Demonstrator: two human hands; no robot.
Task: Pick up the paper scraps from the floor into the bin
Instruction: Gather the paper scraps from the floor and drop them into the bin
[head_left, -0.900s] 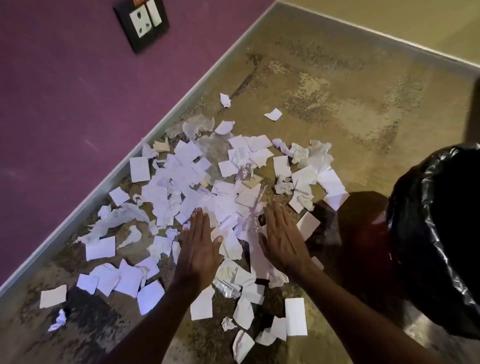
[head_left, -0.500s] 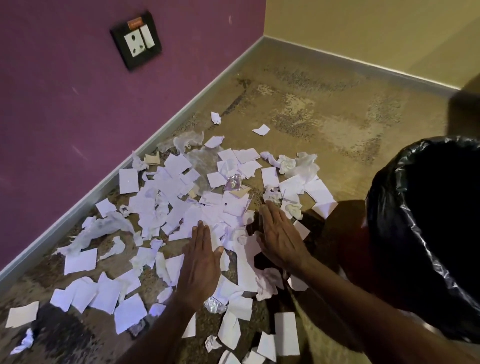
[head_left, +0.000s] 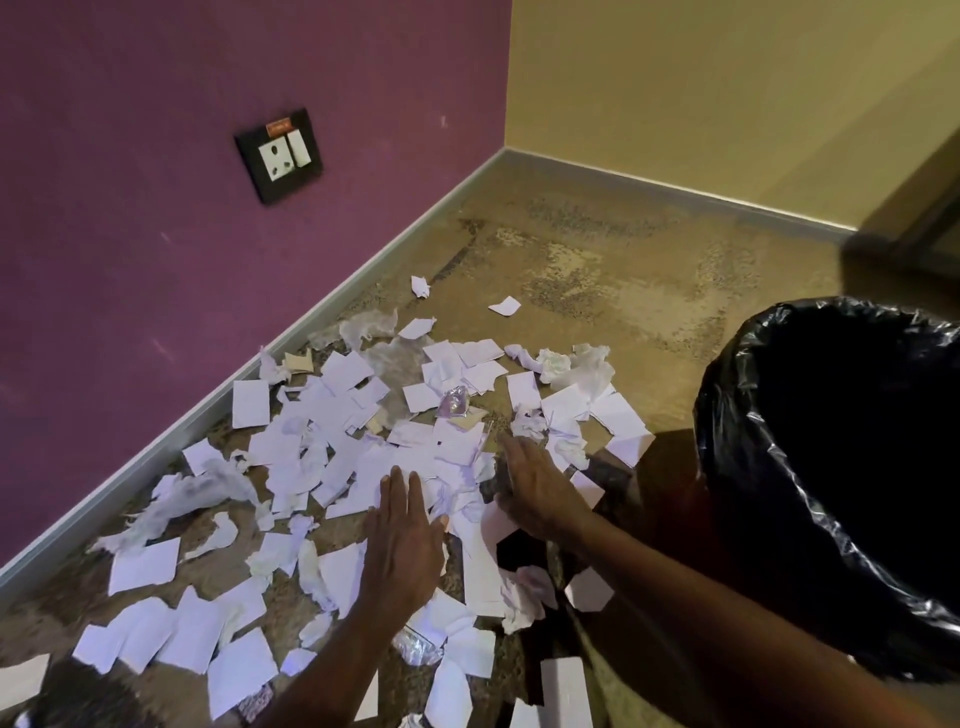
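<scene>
Several white paper scraps (head_left: 343, 415) lie scattered over the speckled floor, some flat, some crumpled. My left hand (head_left: 402, 540) lies flat, fingers straight, on scraps in the middle of the pile. My right hand (head_left: 537, 486) lies flat beside it, fingers straight and angled toward the left hand, touching scraps. A small heap of paper (head_left: 467, 499) sits between the two hands. The bin (head_left: 727, 467), lined with a black plastic bag, stands at the right, close to my right forearm.
A purple wall with a black socket plate (head_left: 279, 154) runs along the left, with a grey skirting (head_left: 291, 332) at its foot. A yellow wall closes the back. Bare floor (head_left: 597, 270) stretches beyond the scraps toward the corner.
The view has tilted up, showing more wall. Both hands have drawn nearer together, sliding scraps inward between them.
</scene>
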